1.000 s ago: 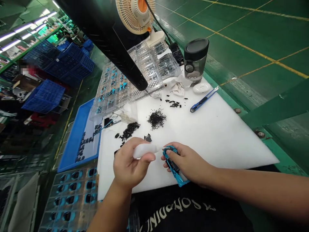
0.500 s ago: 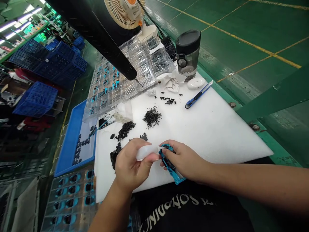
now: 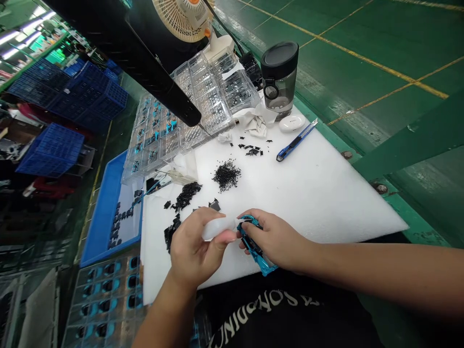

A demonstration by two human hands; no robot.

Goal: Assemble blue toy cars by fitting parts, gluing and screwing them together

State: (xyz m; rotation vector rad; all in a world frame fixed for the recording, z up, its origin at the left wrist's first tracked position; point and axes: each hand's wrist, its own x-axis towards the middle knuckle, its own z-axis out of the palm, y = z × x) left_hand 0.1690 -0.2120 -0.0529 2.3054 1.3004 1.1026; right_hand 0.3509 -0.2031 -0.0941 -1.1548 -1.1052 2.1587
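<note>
My left hand (image 3: 197, 244) is wrapped around a small white squeeze bottle (image 3: 218, 227), its narrow tip pointing right. That tip meets the upper end of a blue-and-black plastic housing (image 3: 256, 249); whether it touches cannot be made out. My right hand (image 3: 273, 237) grips the housing, thumb across its top and fingers beneath. Both hands are above the near edge of a white foam board (image 3: 308, 203). Just beyond them are a pile of tiny black pins (image 3: 226, 175) and heaps of small black plastic parts (image 3: 187, 194).
An electric screwdriver (image 3: 174, 96) hangs over clear compartment trays (image 3: 195, 106). A blue utility knife (image 3: 297, 140), a white oval case (image 3: 292, 123) and a dark-lidded bottle (image 3: 279, 77) are at the back right. A blue bin (image 3: 108, 208) stands left, a fan (image 3: 184, 19) behind.
The whole view has shifted slightly, moving the table items a little left and up. Both hands keep their hold, the bottle tip still at the housing's upper end.
</note>
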